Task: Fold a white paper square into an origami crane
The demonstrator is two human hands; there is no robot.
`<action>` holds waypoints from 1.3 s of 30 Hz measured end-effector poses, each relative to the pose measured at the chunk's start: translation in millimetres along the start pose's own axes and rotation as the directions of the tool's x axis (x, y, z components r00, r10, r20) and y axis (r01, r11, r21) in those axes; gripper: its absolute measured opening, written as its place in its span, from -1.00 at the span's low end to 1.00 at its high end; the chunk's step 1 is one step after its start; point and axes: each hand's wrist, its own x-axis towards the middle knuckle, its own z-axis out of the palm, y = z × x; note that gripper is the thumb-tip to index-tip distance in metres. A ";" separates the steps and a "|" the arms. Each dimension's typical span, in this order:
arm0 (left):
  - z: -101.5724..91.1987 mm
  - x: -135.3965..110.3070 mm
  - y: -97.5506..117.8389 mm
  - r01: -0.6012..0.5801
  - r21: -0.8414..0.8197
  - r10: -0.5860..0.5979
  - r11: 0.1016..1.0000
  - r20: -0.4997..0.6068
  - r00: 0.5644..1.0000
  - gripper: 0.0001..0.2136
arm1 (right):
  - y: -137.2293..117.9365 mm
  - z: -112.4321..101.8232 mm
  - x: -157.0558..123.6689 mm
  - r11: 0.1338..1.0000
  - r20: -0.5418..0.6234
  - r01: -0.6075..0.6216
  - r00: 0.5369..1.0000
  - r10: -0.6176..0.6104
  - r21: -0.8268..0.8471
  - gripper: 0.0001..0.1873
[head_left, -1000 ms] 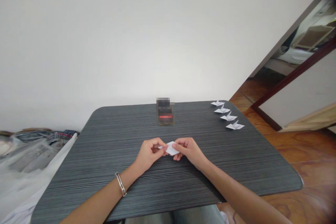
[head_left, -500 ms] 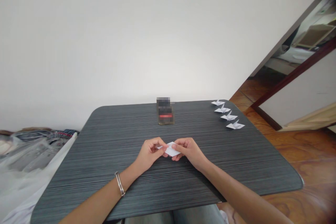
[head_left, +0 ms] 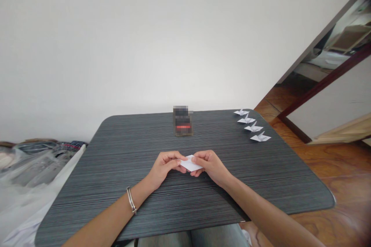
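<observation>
Paper [head_left: 190, 165] in hand, folded into a flat white diamond: pinching one end between thumb and fingers of the left hand [head_left: 165, 165] and the other likewise with the right hand [head_left: 210, 165], over the middle of the dark table [head_left: 116, 146]. Seeming only partway done, lacking any visible spread wings or neck. Counting four paper cranes [head_left: 260, 138] as apparently finished, in a row by the table's right edge, running toward the far corner.
</observation>
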 end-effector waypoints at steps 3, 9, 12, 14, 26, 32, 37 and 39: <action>-2.4 -0.5 -0.7 -0.029 0.021 0.029 0.999 0.011 1.000 -0.84 | -1.0 0.9 -0.3 1.000 -0.002 0.005 1.000 -0.005 -0.007 -0.59; -0.6 -0.9 2.8 -0.035 0.094 0.037 0.995 -0.028 0.999 -0.78 | -0.8 1.0 0.9 0.999 -0.038 0.029 0.999 -0.030 -0.031 -0.62; 3.1 0.0 5.2 -0.058 0.102 0.067 0.993 -0.082 0.994 -0.78 | 0.7 0.3 1.8 0.998 -0.073 0.051 0.996 -0.054 -0.040 -0.65; 4.8 0.9 6.1 -0.080 0.084 0.089 0.993 -0.113 0.990 -0.80 | 2.1 -0.5 2.2 0.997 -0.083 0.070 0.994 -0.074 -0.045 -0.66; 2.2 0.6 8.8 -0.050 0.080 0.064 0.996 -0.190 0.980 -0.82 | 6.1 -3.5 3.2 0.994 -0.113 0.091 0.989 -0.097 -0.060 -0.66; 0.9 0.7 6.8 -0.033 0.040 0.041 0.999 -0.212 0.976 -0.85 | 4.1 -3.2 2.4 0.992 -0.102 0.101 0.989 -0.107 -0.070 -0.66; 2.9 0.5 6.5 -0.068 0.011 0.069 0.998 -0.141 0.988 -0.82 | 6.5 -2.9 3.1 0.987 -0.105 0.125 0.985 -0.136 -0.098 -0.66; 4.0 0.6 6.1 -0.063 0.013 0.064 0.998 -0.105 0.992 -0.77 | 8.9 -2.0 3.4 0.981 -0.099 0.153 0.981 -0.165 -0.119 -0.66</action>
